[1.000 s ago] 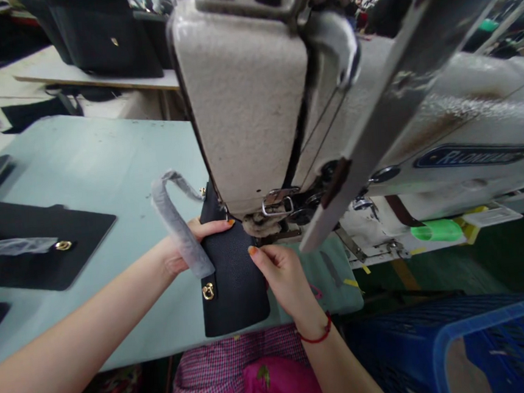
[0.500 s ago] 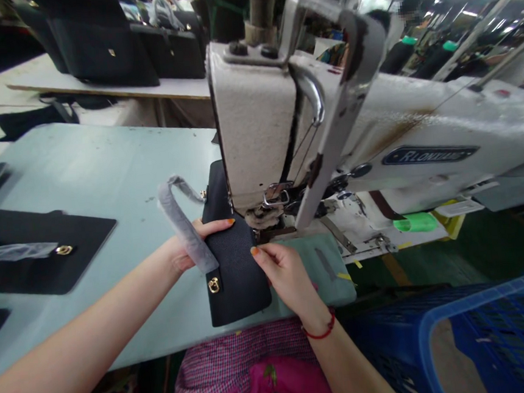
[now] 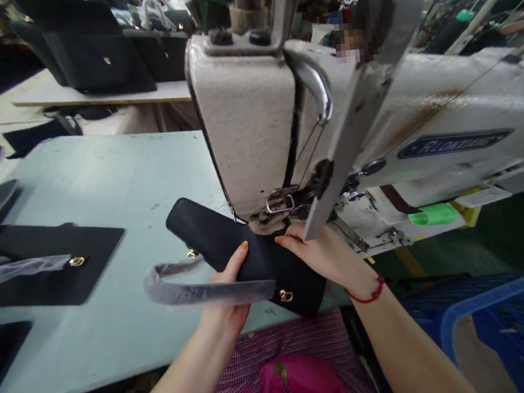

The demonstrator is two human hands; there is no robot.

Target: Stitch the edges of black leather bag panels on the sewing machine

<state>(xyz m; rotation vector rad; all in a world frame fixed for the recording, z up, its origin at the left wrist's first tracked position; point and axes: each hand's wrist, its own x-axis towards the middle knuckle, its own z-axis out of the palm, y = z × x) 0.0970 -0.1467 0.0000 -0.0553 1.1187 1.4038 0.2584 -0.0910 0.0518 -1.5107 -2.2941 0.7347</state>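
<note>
A black leather handbag body (image 3: 249,262) lies tilted across my hands, its far end pointing left and its near part just under the sewing machine's presser foot (image 3: 268,220). It carries a gold turn-lock clasp (image 3: 286,295). A handle wrapped in grey plastic film (image 3: 206,292) loops out to the left. My left hand (image 3: 224,291) grips the bag from below, with the wrapped handle across the palm. My right hand (image 3: 322,255), with a red cord bracelet, presses on the bag's right side beside the foot.
The white industrial sewing machine head (image 3: 246,118) rises over the pale blue-green table (image 3: 104,173). Black leather panels with gold clasps (image 3: 52,264) lie at left. Black bags stand on a far table (image 3: 97,96). A blue plastic crate (image 3: 498,329) sits at lower right, and a person stands behind the machine.
The bag has swung from upright to a diagonal, its far end now pointing left. The handle has dropped lower across my left hand, and my right hand has moved right.
</note>
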